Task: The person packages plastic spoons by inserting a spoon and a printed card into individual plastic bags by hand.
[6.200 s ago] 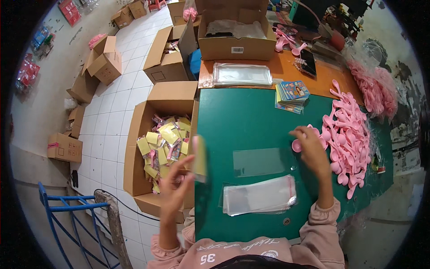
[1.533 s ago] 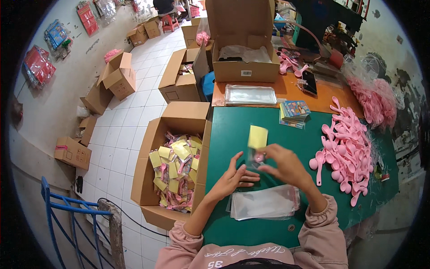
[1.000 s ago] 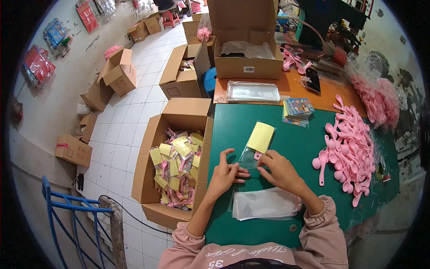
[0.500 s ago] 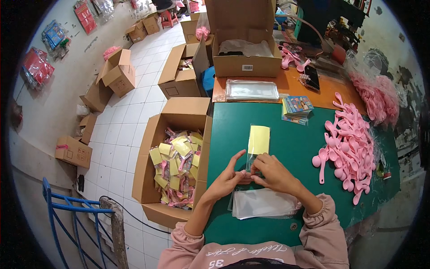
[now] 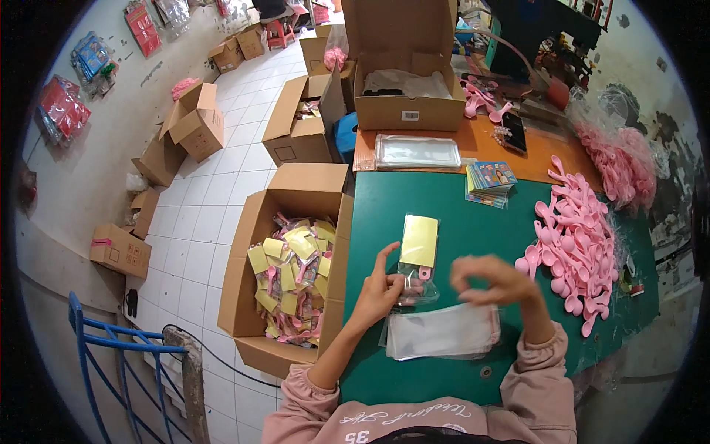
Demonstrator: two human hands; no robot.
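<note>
A clear plastic bag [image 5: 423, 291] stands out on the green table, with a yellow card [image 5: 419, 240] in its far part and a pink spoon [image 5: 424, 273] partly showing below the card. My left hand [image 5: 381, 294] grips the near left side of this bag between thumb and fingers, its index finger stretched forward. Off to the right, my right hand [image 5: 494, 280] hovers above the table with curled fingers, smeared by motion; whether anything thin is in it cannot be seen. Beneath and between my hands lies a stack of clear bags [image 5: 441, 333].
A pile of pink spoons [image 5: 573, 248] covers the table's right side. Printed cards [image 5: 490, 181] are stacked at the back. Left of the table, an open carton [image 5: 248, 222] holds many filled bags. Another open box [image 5: 407, 111] and clear sleeves [image 5: 418, 151] sit behind.
My right hand has left the bag and moved right. The bag has come slightly nearer, and its spoon now shows. My left hand remains at the bag.
</note>
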